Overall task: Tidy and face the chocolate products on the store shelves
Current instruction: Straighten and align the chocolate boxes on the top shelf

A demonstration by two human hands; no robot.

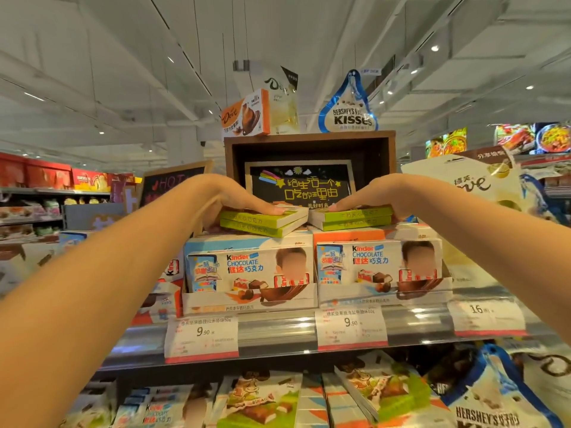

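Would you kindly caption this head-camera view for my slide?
Left hand and right hand rest on green-edged chocolate boxes atop Kinder display cartons.

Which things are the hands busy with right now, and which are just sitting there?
Busy with:
- left hand on the left stack of green chocolate boxes
- right hand on the right stack of green chocolate boxes
- Kinder Chocolate display boxes underneath

Just sitting there:
- Hershey's Kisses bag
- orange Dove box
- chalkboard sign
- price tags
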